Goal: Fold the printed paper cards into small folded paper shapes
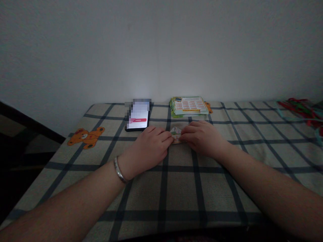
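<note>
A small folded piece of printed paper (pixel 176 134) lies on the checked tablecloth (pixel 161 188) in the middle of the table. My left hand (pixel 148 148) pinches its left side with curled fingers; a silver bangle sits on that wrist. My right hand (pixel 202 137) presses on its right side, fingers closed together. Most of the paper is hidden under my fingertips.
A lit phone (pixel 138 116) lies just beyond my left hand. A stack of printed paper sheets (pixel 189 106) sits behind the folded piece. Red and green ribbons (pixel 302 109) lie at the far right. A bear print (pixel 86 136) marks the cloth at left, near the table's edge.
</note>
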Tool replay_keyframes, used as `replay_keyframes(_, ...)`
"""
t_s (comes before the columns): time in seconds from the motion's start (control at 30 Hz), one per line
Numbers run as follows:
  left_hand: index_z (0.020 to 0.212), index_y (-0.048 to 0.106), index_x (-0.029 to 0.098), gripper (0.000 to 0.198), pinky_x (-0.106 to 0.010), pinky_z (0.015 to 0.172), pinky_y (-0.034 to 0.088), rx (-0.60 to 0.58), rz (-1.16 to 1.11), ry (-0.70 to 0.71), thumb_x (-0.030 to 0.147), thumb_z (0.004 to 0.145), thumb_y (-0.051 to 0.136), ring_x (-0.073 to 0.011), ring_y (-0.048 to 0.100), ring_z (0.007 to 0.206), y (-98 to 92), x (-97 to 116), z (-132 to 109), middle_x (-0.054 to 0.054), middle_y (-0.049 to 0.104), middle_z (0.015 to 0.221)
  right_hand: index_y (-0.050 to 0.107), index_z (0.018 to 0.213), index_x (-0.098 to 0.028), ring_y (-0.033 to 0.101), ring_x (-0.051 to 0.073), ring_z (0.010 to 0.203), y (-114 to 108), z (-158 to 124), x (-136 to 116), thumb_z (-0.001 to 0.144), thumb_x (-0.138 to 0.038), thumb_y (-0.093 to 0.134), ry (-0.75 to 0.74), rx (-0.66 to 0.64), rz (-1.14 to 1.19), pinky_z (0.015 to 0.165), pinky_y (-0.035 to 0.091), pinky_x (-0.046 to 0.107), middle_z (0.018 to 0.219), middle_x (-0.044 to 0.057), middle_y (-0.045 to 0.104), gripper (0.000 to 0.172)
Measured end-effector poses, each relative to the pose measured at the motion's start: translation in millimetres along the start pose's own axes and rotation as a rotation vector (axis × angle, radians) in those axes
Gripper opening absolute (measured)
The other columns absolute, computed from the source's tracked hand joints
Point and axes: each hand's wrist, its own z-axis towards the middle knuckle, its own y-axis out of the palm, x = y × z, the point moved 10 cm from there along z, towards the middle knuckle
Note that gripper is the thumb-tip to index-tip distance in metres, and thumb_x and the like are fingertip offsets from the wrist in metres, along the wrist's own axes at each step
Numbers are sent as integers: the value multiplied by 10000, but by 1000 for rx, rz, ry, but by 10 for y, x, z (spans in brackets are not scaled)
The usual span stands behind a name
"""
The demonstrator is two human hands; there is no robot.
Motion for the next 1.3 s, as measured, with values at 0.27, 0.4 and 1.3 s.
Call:
replay_keyframes(0.27, 1020, 660, 167, 212, -419, 822, 464, -19, 20, -70, 175, 839, 552, -252, 555, 951, -50, -53, -34, -64, 639, 965, 733, 891, -230, 573, 184, 818, 31, -76, 150, 827, -120, 550, 95, -23, 45, 674, 399, 307, 934, 28, 694, 223)
replay_keyframes(0.4, 991, 681, 151, 199, -412, 775, 480, -29, 30, -95, 185, 845, 551, -255, 566, 931, -57, -72, -44, -72, 649, 938, 741, 862, -216, 583, 177, 794, -7, -89, 187, 820, -102, 549, 128, -25, 52, 652, 419, 305, 929, 30, 704, 227)
replay_keyframes(1.3, 813, 646, 132, 133, -382, 718, 518, -2, -9, -207, 155, 835, 517, -240, 588, 852, -20, -167, -75, -81, 634, 874, 717, 806, -210, 649, 179, 819, 39, -261, 516, 791, -95, 508, 192, -53, 194, 695, 453, 287, 903, 20, 715, 240)
